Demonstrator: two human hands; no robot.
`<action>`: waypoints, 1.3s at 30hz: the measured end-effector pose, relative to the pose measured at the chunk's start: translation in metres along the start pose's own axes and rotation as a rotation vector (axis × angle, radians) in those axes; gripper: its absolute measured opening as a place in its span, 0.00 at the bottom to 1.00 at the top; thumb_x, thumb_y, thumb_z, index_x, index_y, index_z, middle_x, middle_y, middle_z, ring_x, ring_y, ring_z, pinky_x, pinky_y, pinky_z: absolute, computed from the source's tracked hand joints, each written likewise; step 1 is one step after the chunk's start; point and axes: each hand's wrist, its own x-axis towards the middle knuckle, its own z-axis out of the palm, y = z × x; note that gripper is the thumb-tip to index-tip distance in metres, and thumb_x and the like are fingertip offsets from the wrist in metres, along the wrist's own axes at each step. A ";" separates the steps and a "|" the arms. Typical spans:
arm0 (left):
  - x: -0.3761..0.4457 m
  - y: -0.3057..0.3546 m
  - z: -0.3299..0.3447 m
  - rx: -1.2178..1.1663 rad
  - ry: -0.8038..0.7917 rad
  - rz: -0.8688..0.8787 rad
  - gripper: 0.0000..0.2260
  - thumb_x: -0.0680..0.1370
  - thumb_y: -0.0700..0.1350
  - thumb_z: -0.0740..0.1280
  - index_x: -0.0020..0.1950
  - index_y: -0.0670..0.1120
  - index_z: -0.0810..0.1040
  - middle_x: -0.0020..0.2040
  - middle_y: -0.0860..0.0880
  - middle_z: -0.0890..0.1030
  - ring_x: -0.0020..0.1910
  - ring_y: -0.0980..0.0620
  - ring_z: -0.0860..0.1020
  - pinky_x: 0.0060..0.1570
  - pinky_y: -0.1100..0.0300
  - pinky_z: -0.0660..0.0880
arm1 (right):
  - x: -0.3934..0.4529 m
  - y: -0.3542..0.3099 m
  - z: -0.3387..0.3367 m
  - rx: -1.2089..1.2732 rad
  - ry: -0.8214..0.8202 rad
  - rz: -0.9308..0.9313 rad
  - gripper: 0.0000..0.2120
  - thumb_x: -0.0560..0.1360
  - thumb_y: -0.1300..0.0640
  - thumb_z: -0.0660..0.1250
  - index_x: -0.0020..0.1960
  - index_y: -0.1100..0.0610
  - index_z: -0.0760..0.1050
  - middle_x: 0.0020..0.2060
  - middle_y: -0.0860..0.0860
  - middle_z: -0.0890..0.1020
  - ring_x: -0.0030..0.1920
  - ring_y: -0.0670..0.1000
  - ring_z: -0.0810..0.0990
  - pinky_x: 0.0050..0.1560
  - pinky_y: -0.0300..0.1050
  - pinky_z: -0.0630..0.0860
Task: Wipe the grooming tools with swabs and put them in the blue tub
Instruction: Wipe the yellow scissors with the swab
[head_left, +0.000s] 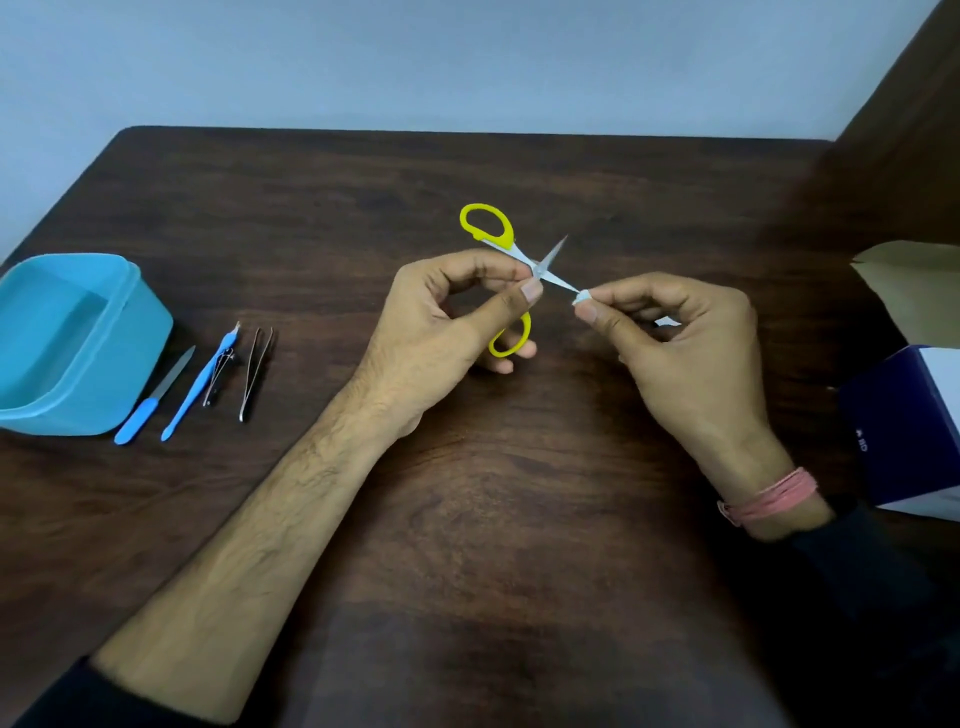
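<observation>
Between both hands (566, 312), scissors (511, 249), swab-pinched blade

Just one view here, a wide-angle head cam looking forward and down over the bench (467, 519) from the near edge. It sits close: both forearms run up from the bottom corners and the left hand (441, 322) and right hand (691, 343) land about mid-frame. The far bench edge and the wall (415, 62) behind it fill the top. The tub (130, 364) hugs the left border and a box (904, 431) is cut off at the right. Straight lines bend near the borders.
</observation>
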 end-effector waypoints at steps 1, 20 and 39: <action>0.001 0.001 -0.001 -0.021 0.020 -0.017 0.01 0.83 0.41 0.76 0.54 0.45 0.86 0.44 0.48 0.85 0.35 0.45 0.88 0.30 0.58 0.82 | -0.002 -0.001 0.000 -0.070 0.023 -0.038 0.02 0.78 0.55 0.82 0.51 0.51 0.91 0.43 0.42 0.90 0.43 0.44 0.88 0.46 0.44 0.84; 0.001 -0.001 -0.008 0.309 -0.258 -0.026 0.07 0.84 0.42 0.75 0.53 0.53 0.90 0.35 0.56 0.83 0.30 0.53 0.80 0.30 0.60 0.76 | -0.004 -0.008 0.004 0.166 -0.083 -0.025 0.04 0.76 0.56 0.83 0.49 0.54 0.90 0.42 0.49 0.91 0.37 0.53 0.88 0.31 0.46 0.79; 0.001 -0.004 -0.008 0.437 -0.269 0.036 0.04 0.81 0.41 0.76 0.53 0.46 0.92 0.36 0.55 0.86 0.27 0.59 0.76 0.28 0.72 0.70 | -0.003 -0.013 0.003 -0.167 -0.041 -0.226 0.05 0.74 0.54 0.85 0.47 0.48 0.90 0.37 0.46 0.83 0.38 0.51 0.74 0.46 0.41 0.70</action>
